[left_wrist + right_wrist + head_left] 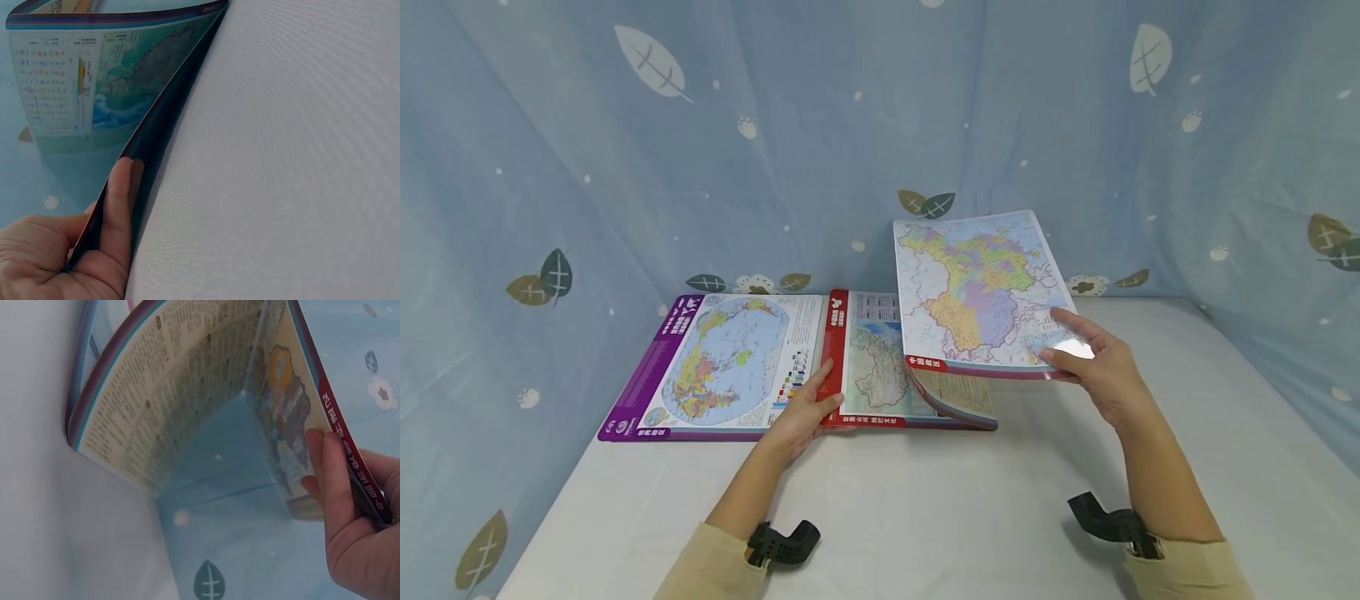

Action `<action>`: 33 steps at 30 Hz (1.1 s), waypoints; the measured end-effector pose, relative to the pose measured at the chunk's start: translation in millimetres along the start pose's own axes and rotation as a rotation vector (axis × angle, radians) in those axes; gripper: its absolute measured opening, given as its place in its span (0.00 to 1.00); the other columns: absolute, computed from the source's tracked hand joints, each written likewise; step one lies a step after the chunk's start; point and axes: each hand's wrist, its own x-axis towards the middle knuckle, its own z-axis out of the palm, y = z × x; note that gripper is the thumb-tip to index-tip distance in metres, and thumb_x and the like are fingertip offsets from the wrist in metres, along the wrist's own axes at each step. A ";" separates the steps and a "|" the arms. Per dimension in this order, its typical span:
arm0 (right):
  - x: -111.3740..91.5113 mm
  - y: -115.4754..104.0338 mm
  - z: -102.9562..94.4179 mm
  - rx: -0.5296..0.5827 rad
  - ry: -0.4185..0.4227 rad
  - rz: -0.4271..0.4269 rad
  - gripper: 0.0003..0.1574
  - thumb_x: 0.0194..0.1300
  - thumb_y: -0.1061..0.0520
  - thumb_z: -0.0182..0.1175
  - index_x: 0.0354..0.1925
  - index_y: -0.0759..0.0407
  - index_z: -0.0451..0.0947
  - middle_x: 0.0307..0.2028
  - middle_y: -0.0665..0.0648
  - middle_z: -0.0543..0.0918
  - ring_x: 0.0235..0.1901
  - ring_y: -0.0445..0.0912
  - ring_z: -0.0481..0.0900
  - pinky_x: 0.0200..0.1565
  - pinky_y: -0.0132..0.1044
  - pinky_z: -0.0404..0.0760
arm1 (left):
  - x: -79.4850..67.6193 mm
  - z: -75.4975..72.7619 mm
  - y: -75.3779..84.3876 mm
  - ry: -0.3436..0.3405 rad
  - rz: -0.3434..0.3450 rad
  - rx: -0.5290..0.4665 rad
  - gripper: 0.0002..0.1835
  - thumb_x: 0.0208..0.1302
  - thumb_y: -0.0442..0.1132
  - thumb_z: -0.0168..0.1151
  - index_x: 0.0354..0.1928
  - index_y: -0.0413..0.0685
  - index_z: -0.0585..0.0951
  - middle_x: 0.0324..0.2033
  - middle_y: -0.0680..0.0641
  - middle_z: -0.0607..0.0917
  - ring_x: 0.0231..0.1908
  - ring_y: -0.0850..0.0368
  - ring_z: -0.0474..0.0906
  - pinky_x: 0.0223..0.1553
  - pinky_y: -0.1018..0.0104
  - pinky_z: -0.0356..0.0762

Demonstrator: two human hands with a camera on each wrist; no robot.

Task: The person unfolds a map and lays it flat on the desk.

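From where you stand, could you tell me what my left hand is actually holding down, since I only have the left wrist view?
Observer: Your left hand presses on the red-bordered map sheet, at its left edge near the front corner.
Operator: Thank you. Is anything lying beside that sheet?
Observer: Yes, a purple-bordered world map lies flat to its left on the white table.
Operator: And where is the other hand, please?
Observer: Your right hand pinches the lower right corner of a raised map of China, its thumb on the printed face.
Operator: Is that raised sheet lifted free?
Observer: No, it curves down at its lower left to the stack, and text shows on its underside.
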 end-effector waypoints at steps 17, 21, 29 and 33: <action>-4.2 -9.7 -31.9 0.162 0.131 -0.007 0.45 0.54 0.58 0.70 0.68 0.51 0.64 0.58 0.55 0.64 0.35 0.36 0.81 0.39 0.25 0.81 | 0.3 0.5 -0.8 0.004 0.001 -0.016 0.39 0.68 0.29 0.50 0.74 0.63 0.48 0.64 0.37 0.62 0.54 0.40 0.75 0.45 0.52 0.81; -5.0 -10.3 -36.8 0.262 0.158 -0.040 0.39 0.54 0.63 0.68 0.64 0.52 0.70 0.50 0.49 0.70 0.33 0.38 0.83 0.37 0.27 0.82 | -0.2 0.3 -0.6 0.003 0.005 -0.012 0.39 0.68 0.29 0.50 0.74 0.63 0.48 0.65 0.38 0.62 0.51 0.43 0.77 0.45 0.53 0.81; -8.9 -13.6 -45.6 0.320 0.201 -0.088 0.33 0.55 0.66 0.67 0.60 0.54 0.75 0.50 0.48 0.67 0.34 0.39 0.82 0.36 0.28 0.82 | -1.2 -0.5 0.1 -0.004 0.007 0.011 0.39 0.68 0.30 0.50 0.75 0.63 0.48 0.65 0.38 0.62 0.53 0.44 0.76 0.47 0.53 0.80; -11.0 -15.1 -50.3 0.326 0.317 -0.129 0.34 0.52 0.67 0.68 0.59 0.55 0.76 0.50 0.47 0.67 0.34 0.39 0.80 0.34 0.26 0.82 | -0.8 -1.2 -0.8 -0.007 0.003 0.016 0.38 0.69 0.31 0.49 0.75 0.63 0.47 0.65 0.38 0.61 0.53 0.43 0.76 0.48 0.54 0.80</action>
